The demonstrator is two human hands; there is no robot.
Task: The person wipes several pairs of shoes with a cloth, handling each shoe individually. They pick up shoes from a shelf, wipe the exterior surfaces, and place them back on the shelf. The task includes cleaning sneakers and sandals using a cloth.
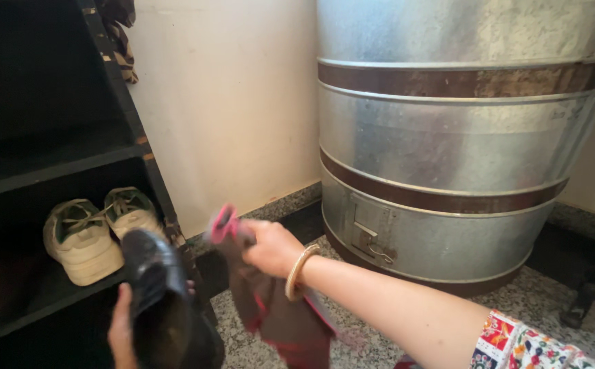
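Note:
My left hand (122,332) grips a shiny black shoe (159,301) from below, at the lower left, toe pointing up toward the shelf. My right hand (272,247) is closed on a brown cloth with a pink edge (270,301), which hangs down just right of the shoe. A pale bangle circles my right wrist. The cloth's upper corner is blurred.
A dark shoe rack (58,160) stands at the left with a pair of white sneakers (99,229) on its lower shelf. A large galvanised metal drum (448,137) with rusty bands stands at the right on a speckled stone floor (550,307). A cream wall is behind.

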